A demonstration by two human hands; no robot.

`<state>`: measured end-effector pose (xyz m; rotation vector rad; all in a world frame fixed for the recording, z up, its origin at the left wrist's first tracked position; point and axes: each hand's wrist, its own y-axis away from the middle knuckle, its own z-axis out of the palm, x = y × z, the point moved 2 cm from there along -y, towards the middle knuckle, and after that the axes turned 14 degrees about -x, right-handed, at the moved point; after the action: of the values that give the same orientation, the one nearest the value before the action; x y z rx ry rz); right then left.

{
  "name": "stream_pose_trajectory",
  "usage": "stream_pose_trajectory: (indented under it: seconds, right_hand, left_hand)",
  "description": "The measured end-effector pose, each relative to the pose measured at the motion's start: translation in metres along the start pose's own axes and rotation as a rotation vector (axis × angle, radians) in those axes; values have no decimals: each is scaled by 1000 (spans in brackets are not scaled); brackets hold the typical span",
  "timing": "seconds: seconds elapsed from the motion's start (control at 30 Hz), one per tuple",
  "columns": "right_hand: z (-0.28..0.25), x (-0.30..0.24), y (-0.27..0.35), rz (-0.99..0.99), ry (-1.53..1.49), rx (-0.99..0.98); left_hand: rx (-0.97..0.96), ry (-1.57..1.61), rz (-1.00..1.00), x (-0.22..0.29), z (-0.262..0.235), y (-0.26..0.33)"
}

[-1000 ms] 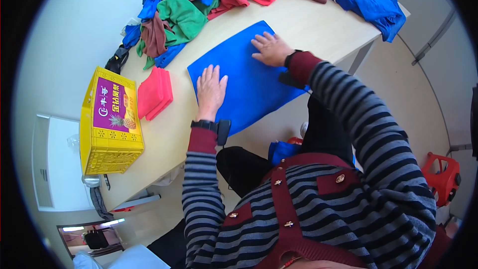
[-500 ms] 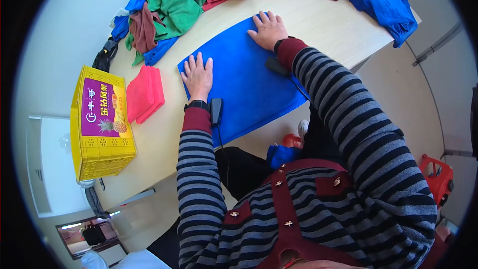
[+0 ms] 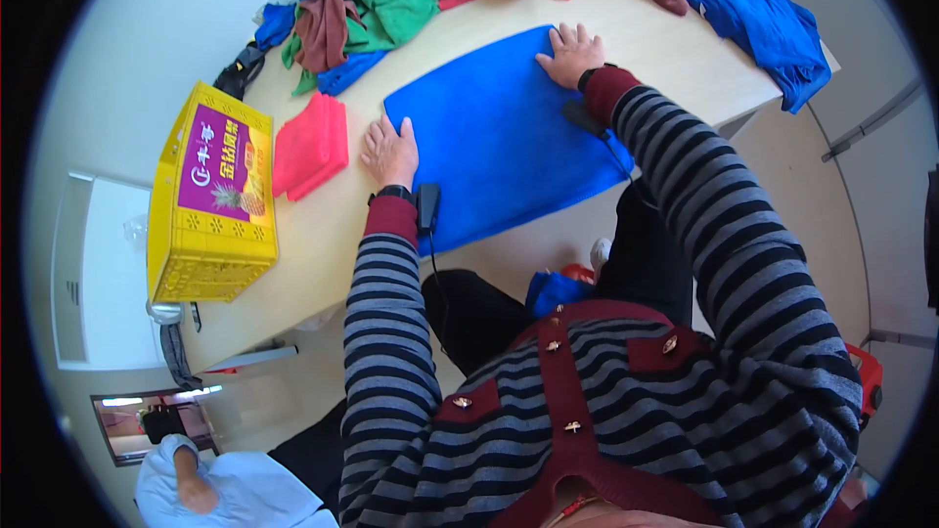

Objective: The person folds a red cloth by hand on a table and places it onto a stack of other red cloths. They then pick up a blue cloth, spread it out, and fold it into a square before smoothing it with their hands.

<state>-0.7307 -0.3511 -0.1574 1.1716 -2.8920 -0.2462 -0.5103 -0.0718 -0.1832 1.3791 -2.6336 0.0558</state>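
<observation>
A blue cloth (image 3: 509,142) lies spread flat on the table, its near edge reaching the table's front. My left hand (image 3: 389,152) rests at the cloth's left edge, thumb apart and the other fingers slightly bent, partly on the bare tabletop. At the far right corner of the cloth, my right hand (image 3: 570,57) presses down with spread fingers. Neither hand appears to hold anything. Each wrist wears a dark band with a small black device, the left device (image 3: 427,207) and the right device (image 3: 581,117) lying over the cloth.
A folded stack of red cloths (image 3: 311,147) lies left of the blue one, beside a yellow crate (image 3: 210,254). Crumpled green cloth (image 3: 386,0) and other coloured cloths line the table's far side. More blue fabric (image 3: 753,15) hangs over the right end. A person in light blue (image 3: 235,489) is at lower left.
My left hand has slid off the cloth's surface to its left edge, and its fingers are less stretched. My right hand stays at the far corner. The whole view has shifted slightly.
</observation>
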Motion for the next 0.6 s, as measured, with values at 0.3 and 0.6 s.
stream_pose_trajectory:
  seconds: [0.3, 0.6]
  right_hand:
    - [32, -98, 140, -348, 5, 130]
    - [58, -40, 168, -272, 21, 209]
  left_hand:
    - [67, -112, 426, 52, 14, 108]
    - [-11, -24, 333, 9, 16, 143]
